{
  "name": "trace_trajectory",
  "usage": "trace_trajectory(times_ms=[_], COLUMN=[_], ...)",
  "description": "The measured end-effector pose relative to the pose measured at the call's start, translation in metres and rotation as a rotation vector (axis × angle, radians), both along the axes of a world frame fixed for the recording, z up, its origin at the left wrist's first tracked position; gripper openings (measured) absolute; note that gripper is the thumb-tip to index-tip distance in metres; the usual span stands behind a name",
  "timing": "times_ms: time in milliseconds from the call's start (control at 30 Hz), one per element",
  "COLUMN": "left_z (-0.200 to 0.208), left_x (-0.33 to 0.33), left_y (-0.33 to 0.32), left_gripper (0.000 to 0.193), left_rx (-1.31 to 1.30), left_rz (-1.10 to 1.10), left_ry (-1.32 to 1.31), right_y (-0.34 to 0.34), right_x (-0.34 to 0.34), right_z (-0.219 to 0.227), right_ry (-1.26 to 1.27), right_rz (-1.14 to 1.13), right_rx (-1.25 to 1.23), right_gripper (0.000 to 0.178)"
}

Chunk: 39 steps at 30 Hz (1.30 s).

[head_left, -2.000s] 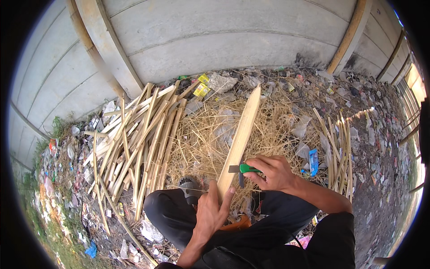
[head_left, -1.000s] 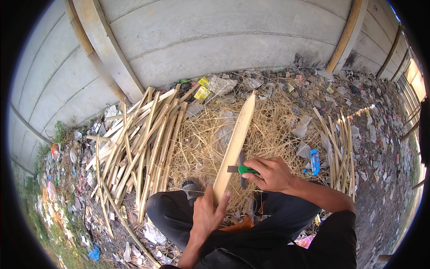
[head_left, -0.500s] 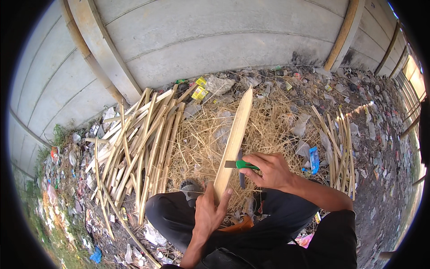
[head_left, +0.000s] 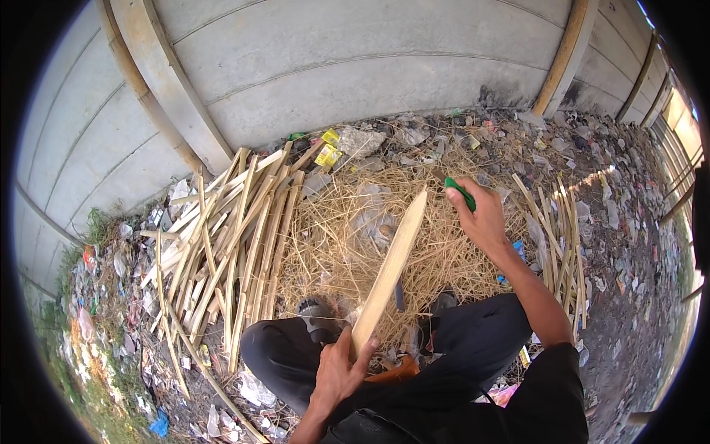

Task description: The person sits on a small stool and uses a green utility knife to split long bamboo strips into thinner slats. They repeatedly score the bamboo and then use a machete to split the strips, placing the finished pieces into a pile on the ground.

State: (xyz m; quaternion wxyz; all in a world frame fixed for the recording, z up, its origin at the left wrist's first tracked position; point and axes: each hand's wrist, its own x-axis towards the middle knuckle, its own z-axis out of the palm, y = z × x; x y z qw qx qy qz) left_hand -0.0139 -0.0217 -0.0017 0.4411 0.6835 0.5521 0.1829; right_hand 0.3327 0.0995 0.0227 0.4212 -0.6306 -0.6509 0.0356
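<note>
A long pale bamboo strip (head_left: 392, 266) slants up from my lap, its pointed end away from me. My left hand (head_left: 338, 374) is closed around the lower end, thumb along its right side. A green-handled utility knife (head_left: 460, 194) is gripped in my right hand (head_left: 481, 218), just right of the strip's tip and apart from it. Its blade points up and left, partly hidden against the litter. Beneath the strip, a dark narrow bar (head_left: 399, 294) shows in part; I cannot tell what it is.
Curled shavings (head_left: 333, 229) cover the ground before my crossed legs. A heap of bamboo strips (head_left: 237, 244) lies at left, and a smaller bundle (head_left: 566, 251) at right. Plastic litter (head_left: 621, 281) is scattered around. A grey concrete wall (head_left: 370, 66) stands behind.
My right hand has moved the knife up and right, from the strip's middle to beyond its tip. The strip's tip has come nearer to me while my left hand keeps its grip.
</note>
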Motion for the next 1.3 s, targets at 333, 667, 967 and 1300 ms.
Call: trace_trajectory(times_ms=[333,667,967,1300], left_z=[-0.015,-0.014,-0.008,-0.017], left_x=[0.001,0.01,0.004,-0.063], left_y=[0.004,-0.001,-0.001,-0.013], left_gripper=[0.051,0.055,0.067,0.052], left_rx=[0.142,0.155,0.079,-0.457], left_rz=[0.075,-0.002,-0.096,-0.249], left_ry=[0.092,0.147,0.137,0.0], right_y=[-0.019,-0.012,-0.01,-0.009], right_x=[-0.035,-0.011,-0.002,-0.001], right_z=[-0.006,0.01,0.005,0.01], right_ry=[0.41,0.753,0.99,0.854], right_rz=[0.232,0.169,0.11,0.108], right_rx=[-0.184,-0.274,-0.387,-0.229], right_gripper=[0.037,0.038,0.035,0.03])
